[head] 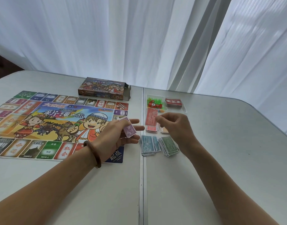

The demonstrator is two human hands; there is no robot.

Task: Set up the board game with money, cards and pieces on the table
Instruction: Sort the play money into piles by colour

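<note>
The colourful game board (58,122) lies flat on the left half of the table. My left hand (121,135) hovers over its right edge and holds a small stack of purple banknotes (129,129). My right hand (175,127) is just right of it, above the sorted money, fingers curled near a red banknote (150,118); whether it pinches the note is unclear. Below lie a blue pile (148,145) and a green pile (169,146). A tray (185,109) holds small red and green pieces (155,103) and a red card deck (173,102).
The open game box (104,90) stands behind the board near the table's far edge. A seam (142,184) runs between the two table halves. Smaller red and orange note piles (151,128) lie under my right hand. White curtains hang behind.
</note>
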